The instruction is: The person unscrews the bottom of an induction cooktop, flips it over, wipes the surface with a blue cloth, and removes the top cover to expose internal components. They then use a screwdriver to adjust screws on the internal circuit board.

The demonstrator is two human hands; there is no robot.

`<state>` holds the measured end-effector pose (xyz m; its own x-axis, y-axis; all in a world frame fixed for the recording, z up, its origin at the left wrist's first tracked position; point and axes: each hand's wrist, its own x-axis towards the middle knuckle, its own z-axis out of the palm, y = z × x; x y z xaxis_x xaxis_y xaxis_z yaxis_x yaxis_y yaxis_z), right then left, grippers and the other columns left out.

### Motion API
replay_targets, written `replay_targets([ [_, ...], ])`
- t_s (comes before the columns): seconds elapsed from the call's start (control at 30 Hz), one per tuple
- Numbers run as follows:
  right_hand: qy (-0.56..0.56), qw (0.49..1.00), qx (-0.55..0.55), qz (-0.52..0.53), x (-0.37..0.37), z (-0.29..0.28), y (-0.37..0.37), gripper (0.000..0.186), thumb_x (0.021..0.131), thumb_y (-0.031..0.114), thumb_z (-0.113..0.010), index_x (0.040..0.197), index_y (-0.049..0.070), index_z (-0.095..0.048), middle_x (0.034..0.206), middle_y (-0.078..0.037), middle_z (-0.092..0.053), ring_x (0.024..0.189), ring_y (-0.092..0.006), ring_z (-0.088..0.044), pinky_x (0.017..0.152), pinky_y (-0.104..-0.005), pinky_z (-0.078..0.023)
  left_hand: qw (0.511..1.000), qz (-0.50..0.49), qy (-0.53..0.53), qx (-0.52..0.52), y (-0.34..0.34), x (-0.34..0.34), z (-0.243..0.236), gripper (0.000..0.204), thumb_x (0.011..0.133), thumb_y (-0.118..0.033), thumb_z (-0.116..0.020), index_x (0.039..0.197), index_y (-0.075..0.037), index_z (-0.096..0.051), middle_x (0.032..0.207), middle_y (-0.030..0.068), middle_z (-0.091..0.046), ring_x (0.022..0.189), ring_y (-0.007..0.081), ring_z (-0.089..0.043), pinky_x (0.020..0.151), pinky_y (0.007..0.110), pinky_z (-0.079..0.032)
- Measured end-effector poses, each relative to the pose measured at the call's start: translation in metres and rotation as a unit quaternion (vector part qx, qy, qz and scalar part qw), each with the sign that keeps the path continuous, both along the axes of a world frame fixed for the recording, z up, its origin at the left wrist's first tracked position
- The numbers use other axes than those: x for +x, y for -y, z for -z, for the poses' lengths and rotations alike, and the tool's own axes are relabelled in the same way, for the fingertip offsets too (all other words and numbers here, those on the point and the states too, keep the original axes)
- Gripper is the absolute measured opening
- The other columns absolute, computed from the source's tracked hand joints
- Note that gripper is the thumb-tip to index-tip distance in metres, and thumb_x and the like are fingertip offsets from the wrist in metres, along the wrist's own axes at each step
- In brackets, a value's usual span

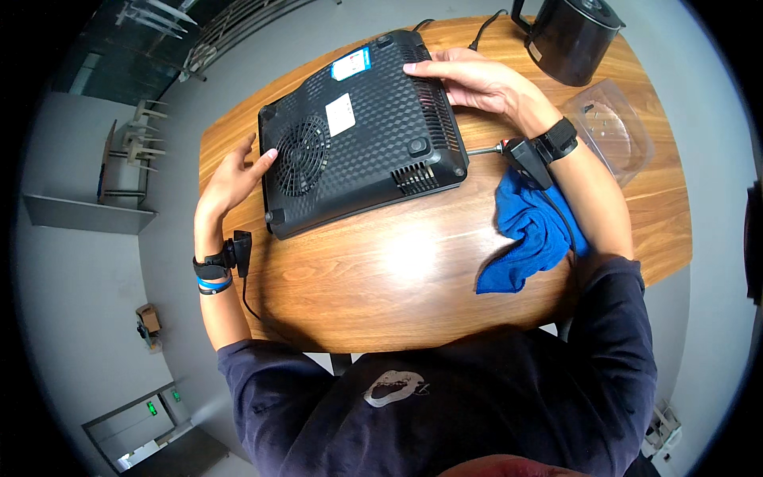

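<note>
A black induction cooker (367, 135) lies upside down between my hands, its underside facing up. That underside shows a round fan grille, vent slots, rubber feet and two stuck-on labels. My left hand (232, 181) grips the left side, with the thumb on top next to the fan grille. On the far right edge, my right hand (482, 82) has its thumb on top and its other fingers against the side, partly hidden. Whether the cooker rests fully on the table or is slightly lifted, I cannot tell.
A metal shaft (482, 149), perhaps a screwdriver's, shows beside my right wrist. A crumpled blue cloth (526, 230) lies on the wooden table (350, 294). At the right stands a clear plastic tray (636, 151) with several small screws. A black kettle (568, 44) occupies the far right corner.
</note>
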<state>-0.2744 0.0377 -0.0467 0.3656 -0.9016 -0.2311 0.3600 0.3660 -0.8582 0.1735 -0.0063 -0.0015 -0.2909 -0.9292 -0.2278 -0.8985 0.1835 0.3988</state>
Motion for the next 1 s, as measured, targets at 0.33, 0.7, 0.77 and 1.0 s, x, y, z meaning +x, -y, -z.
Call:
replay_targets([
  [0.33, -0.005, 0.999, -0.045, 0.022, 0.012, 0.002, -0.007, 0.037, 0.103, 0.013, -0.081, 0.128, -0.008, -0.066, 0.117, -0.016, -0.079, 0.098, -0.0189, -0.082, 0.083, -0.027, -0.073, 0.99, -0.054, -0.109, 0.065, -0.02, -0.006, 0.017, 0.074, 0.112, -0.041, -0.07, 0.166, 0.004, -0.047, 0.133, 0.0297, -0.076, 0.126, 0.0284, -0.072, 0.111, 0.04, -0.053],
  [0.7, 0.088, 0.996, -0.012, 0.028, 0.006, 0.007, -0.009, 0.033, 0.107, 0.01, -0.076, 0.126, -0.014, -0.066, 0.116, -0.022, -0.079, 0.097, -0.0245, -0.083, 0.084, -0.0309, -0.074, 0.972, -0.092, -0.212, 0.031, -0.045, -0.013, 0.003, 0.065, 0.11, -0.03, -0.075, 0.163, -0.001, -0.052, 0.13, 0.0233, -0.078, 0.124, 0.0221, -0.071, 0.109, 0.037, -0.053],
  [0.77, 0.101, 0.994, 0.0, 0.032, 0.006, 0.01, -0.01, 0.033, 0.106, 0.011, -0.076, 0.126, -0.015, -0.067, 0.117, -0.022, -0.079, 0.097, -0.0242, -0.083, 0.084, -0.0307, -0.074, 0.966, -0.102, -0.234, 0.026, -0.047, -0.009, -0.001, 0.063, 0.109, -0.026, -0.076, 0.163, -0.002, -0.053, 0.132, 0.0222, -0.077, 0.123, 0.0203, -0.071, 0.108, 0.035, -0.054],
  [1.0, 0.098, 0.994, 0.015, 0.038, -0.002, 0.015, -0.01, 0.039, 0.105, 0.012, -0.078, 0.129, -0.016, -0.066, 0.123, -0.022, -0.078, 0.101, -0.025, -0.083, 0.088, -0.0332, -0.073, 0.948, -0.13, -0.29, -0.009, -0.054, -0.005, -0.005, 0.057, 0.107, -0.018, -0.079, 0.158, -0.004, -0.06, 0.139, 0.0174, -0.072, 0.118, 0.0177, -0.071, 0.103, 0.033, -0.059],
])
